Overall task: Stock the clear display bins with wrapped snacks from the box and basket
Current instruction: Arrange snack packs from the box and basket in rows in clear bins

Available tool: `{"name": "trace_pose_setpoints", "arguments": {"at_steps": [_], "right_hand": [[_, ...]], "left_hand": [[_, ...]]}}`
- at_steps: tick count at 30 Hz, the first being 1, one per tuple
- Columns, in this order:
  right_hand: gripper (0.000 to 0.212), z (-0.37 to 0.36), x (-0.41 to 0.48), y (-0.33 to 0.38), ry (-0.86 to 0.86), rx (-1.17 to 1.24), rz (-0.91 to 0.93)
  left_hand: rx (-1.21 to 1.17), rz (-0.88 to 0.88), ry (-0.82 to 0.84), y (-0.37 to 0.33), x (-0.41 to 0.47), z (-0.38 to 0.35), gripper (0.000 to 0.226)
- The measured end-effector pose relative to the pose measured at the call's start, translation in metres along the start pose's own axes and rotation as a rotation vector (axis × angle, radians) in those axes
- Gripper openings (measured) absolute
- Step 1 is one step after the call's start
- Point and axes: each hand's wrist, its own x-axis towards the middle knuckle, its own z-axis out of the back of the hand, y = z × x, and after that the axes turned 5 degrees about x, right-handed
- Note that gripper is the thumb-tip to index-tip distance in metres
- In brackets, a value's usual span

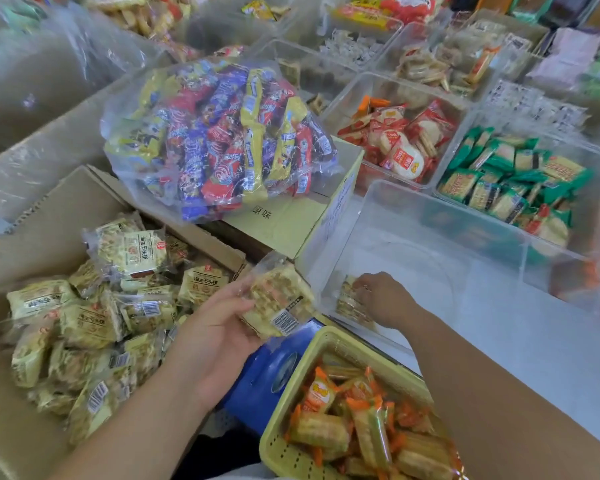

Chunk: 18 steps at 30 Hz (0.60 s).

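A cream-wrapped biscuit pack (281,299) is gripped in the left hand (219,327), palm up, above the gap between the cardboard box (49,230) and the clear display bin (430,216). The right hand (381,297) is lowered inside that bin, its fingers curled over a second pack (347,303) set against the near left corner. More packs of the same kind (132,251) are heaped in the box. A yellow basket (291,396) of orange-wrapped snacks (343,427) is seen just below the bin. A clear bag of mixed snack bars (215,133) is laid on a closed carton (291,223), and neighbouring bins are filled with red-wrapped rice crackers (402,143) and green-wrapped biscuits (510,178).
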Motion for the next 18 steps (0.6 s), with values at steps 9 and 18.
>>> {"name": "trace_pose_setpoints", "arguments": {"at_steps": [9, 18], "right_hand": [[0.050, -0.004, -0.001, -0.006, 0.148, -0.037, -0.003], [0.041, 0.016, -0.056, 0.030, -0.177, 0.224, 0.174]], "left_hand": [[-0.018, -0.074, 0.199, -0.002, -0.004, 0.007, 0.044], [0.780, -0.507, 0.092, -0.005, 0.000, 0.002, 0.059]]}}
